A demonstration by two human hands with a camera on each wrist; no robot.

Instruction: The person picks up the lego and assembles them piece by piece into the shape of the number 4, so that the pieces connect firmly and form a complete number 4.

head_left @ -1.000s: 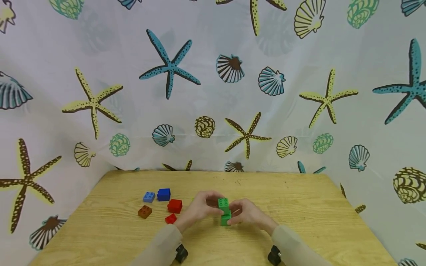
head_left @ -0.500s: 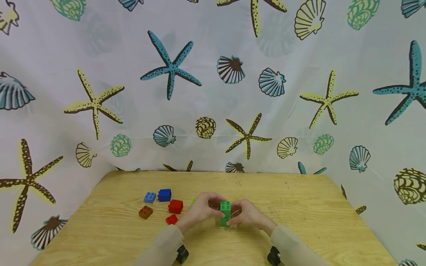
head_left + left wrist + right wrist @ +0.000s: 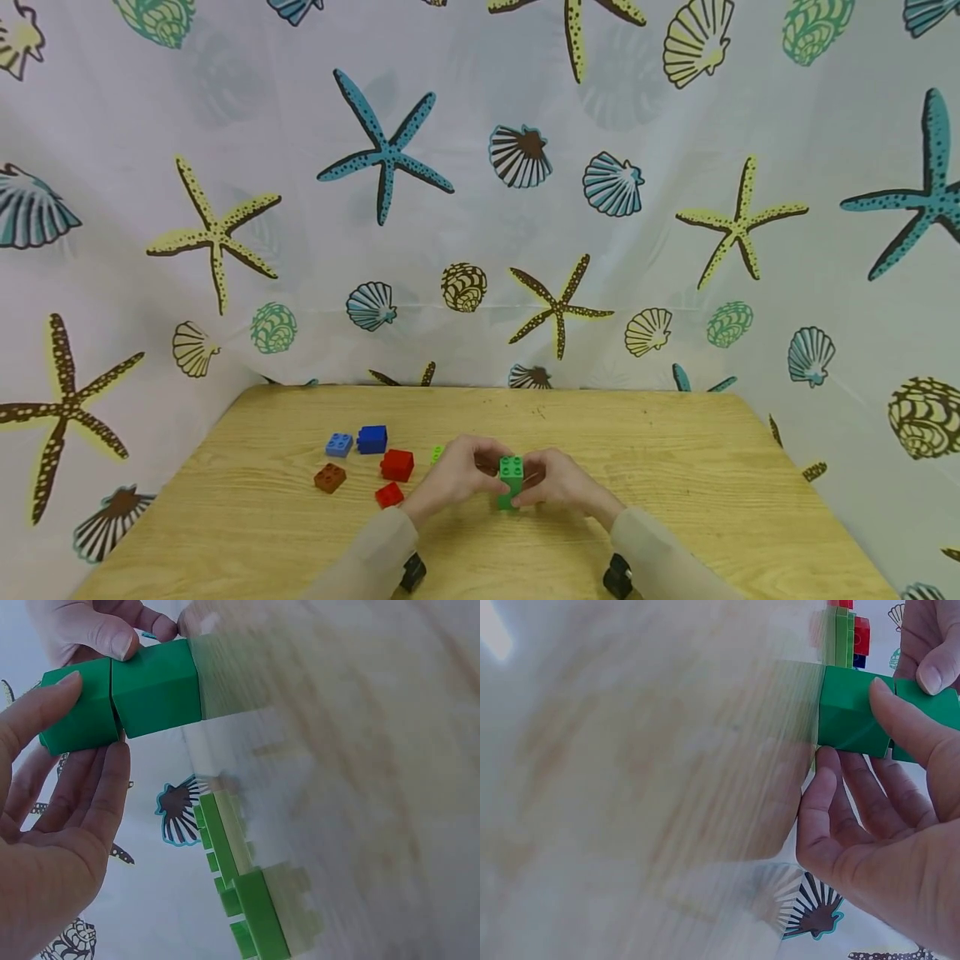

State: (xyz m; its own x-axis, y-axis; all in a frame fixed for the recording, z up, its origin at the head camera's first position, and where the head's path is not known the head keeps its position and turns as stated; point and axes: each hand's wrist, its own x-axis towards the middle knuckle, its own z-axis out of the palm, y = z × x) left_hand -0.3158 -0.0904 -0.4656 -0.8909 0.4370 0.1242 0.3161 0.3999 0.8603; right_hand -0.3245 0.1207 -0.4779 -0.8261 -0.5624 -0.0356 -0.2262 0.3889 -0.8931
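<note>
From my seat, the upper green block [image 3: 512, 465] stands right on top of the lower green block [image 3: 506, 502], between the two hands, with the lower one's base on the table [image 3: 675, 467]. The pair's long axis runs upright, and I judge that line to be what matters: any push along it would go straight down into the wood. Both wrist views show a thin dark seam between the blocks; on the left one it widens towards the fingers' side, so I can't call the faces flush. The left hand [image 3: 467, 468] pinches the upper block, thumb against fingers; the right hand [image 3: 555, 478] pinches the lower one from the opposite side. Neither hand is clearly nearer, since each touches its own block. Just past the left hand I see light-green bricks [image 3: 262, 911], and farther to the left a larger red block [image 3: 400, 466], a smaller red brick [image 3: 389, 495], a dark blue block [image 3: 372, 440], a light blue brick [image 3: 339, 445] and a brown brick [image 3: 330, 478].
</note>
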